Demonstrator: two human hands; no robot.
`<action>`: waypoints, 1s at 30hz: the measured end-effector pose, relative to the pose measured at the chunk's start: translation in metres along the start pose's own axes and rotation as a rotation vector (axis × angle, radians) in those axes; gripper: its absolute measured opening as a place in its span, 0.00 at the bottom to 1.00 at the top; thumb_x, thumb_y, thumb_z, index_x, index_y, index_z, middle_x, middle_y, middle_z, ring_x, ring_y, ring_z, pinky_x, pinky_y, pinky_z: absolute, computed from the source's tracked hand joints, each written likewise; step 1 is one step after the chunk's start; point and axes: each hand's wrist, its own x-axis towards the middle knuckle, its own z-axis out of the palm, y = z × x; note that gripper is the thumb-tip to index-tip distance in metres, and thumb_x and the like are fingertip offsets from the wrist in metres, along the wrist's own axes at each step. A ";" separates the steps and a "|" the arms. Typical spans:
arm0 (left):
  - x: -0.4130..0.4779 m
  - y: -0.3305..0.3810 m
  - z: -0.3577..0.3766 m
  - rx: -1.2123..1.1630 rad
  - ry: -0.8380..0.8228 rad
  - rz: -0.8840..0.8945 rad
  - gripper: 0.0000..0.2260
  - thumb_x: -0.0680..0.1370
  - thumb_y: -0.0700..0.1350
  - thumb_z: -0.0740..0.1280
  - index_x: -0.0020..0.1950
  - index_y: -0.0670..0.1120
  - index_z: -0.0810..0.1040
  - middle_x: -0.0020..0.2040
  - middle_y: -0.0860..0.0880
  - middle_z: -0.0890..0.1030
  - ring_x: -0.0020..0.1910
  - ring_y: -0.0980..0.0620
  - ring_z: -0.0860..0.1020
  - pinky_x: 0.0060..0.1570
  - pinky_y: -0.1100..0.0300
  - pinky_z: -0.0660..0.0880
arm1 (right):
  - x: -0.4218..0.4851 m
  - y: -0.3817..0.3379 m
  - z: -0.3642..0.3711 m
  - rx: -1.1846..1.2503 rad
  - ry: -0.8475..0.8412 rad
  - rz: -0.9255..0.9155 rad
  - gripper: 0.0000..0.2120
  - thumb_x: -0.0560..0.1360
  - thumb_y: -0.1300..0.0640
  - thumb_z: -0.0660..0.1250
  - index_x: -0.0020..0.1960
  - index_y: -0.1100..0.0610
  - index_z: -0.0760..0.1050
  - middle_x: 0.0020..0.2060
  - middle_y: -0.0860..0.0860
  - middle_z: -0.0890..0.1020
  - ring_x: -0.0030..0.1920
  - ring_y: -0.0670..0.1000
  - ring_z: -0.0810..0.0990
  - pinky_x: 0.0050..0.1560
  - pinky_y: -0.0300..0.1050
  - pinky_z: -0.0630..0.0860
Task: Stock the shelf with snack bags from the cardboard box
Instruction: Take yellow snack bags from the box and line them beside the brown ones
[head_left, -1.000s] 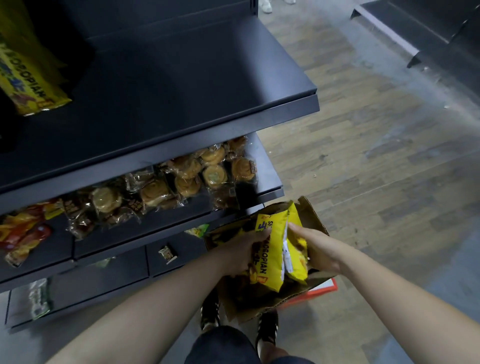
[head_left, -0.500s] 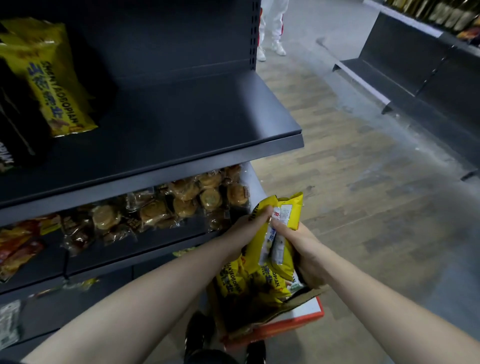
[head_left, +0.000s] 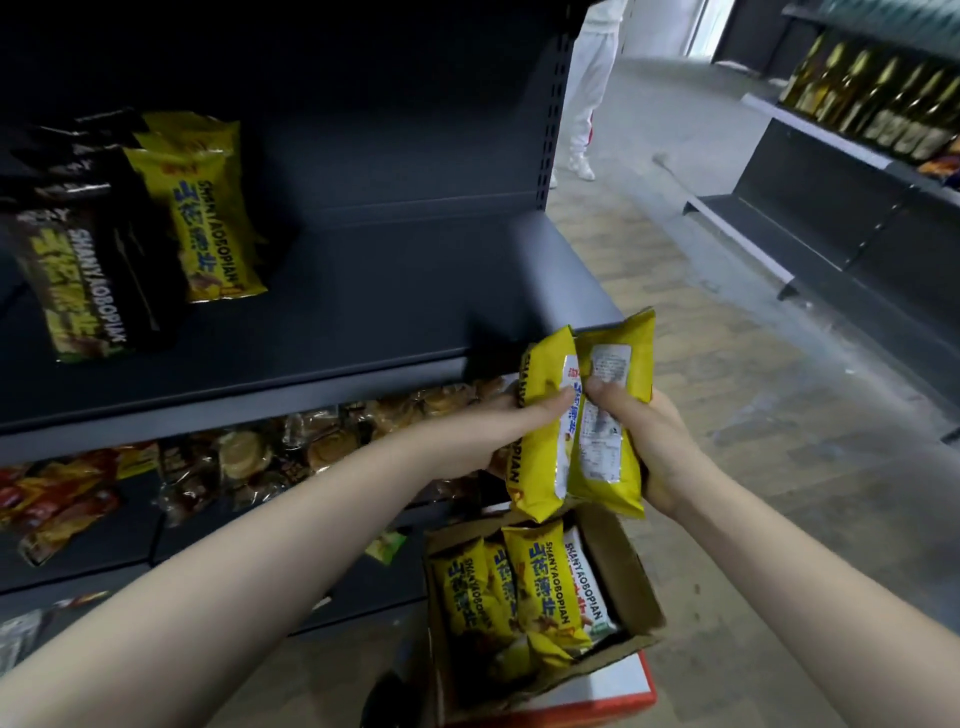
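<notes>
Two yellow snack bags (head_left: 597, 447) are held upright together in front of the dark shelf's front edge. My left hand (head_left: 498, 436) grips them from the left and my right hand (head_left: 649, 441) grips them from the right, thumbs on the facing sides. Below them the open cardboard box (head_left: 636, 582) on the floor holds several more yellow bags (head_left: 524, 592). On the dark shelf board (head_left: 374, 301), yellow bags (head_left: 202, 208) stand at the far left beside black bags (head_left: 78, 260).
The shelf below carries clear-wrapped pastries (head_left: 244, 457) and red-and-yellow packs (head_left: 57, 499). A red-edged base (head_left: 597, 699) lies under the box. A person in white trousers (head_left: 589, 88) stands down the aisle. Another shelf unit (head_left: 831, 218) with bottles (head_left: 878, 98) runs along the right.
Both hands have lifted the two yellow bags out of the box up to the level of the shelf's front edge. My view has tilted upward.
</notes>
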 end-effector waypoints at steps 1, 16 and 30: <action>-0.007 0.005 -0.006 0.054 -0.036 0.010 0.25 0.73 0.61 0.64 0.69 0.57 0.67 0.63 0.57 0.76 0.62 0.55 0.76 0.62 0.52 0.73 | 0.001 -0.007 0.009 -0.030 0.002 -0.015 0.15 0.71 0.56 0.70 0.56 0.59 0.79 0.48 0.58 0.86 0.46 0.58 0.85 0.43 0.50 0.82; -0.089 0.042 -0.109 -0.212 0.394 0.054 0.35 0.69 0.73 0.52 0.68 0.55 0.70 0.60 0.50 0.80 0.54 0.52 0.79 0.48 0.55 0.78 | 0.044 -0.046 0.168 -0.451 -0.303 -0.040 0.35 0.68 0.45 0.75 0.70 0.53 0.65 0.59 0.52 0.81 0.57 0.53 0.82 0.61 0.55 0.77; -0.139 0.025 -0.206 -0.434 0.674 0.396 0.39 0.70 0.57 0.71 0.76 0.49 0.59 0.71 0.47 0.71 0.67 0.47 0.73 0.67 0.44 0.68 | 0.103 -0.040 0.289 -0.275 -0.295 0.080 0.18 0.74 0.51 0.71 0.61 0.57 0.77 0.50 0.56 0.85 0.48 0.55 0.85 0.48 0.49 0.81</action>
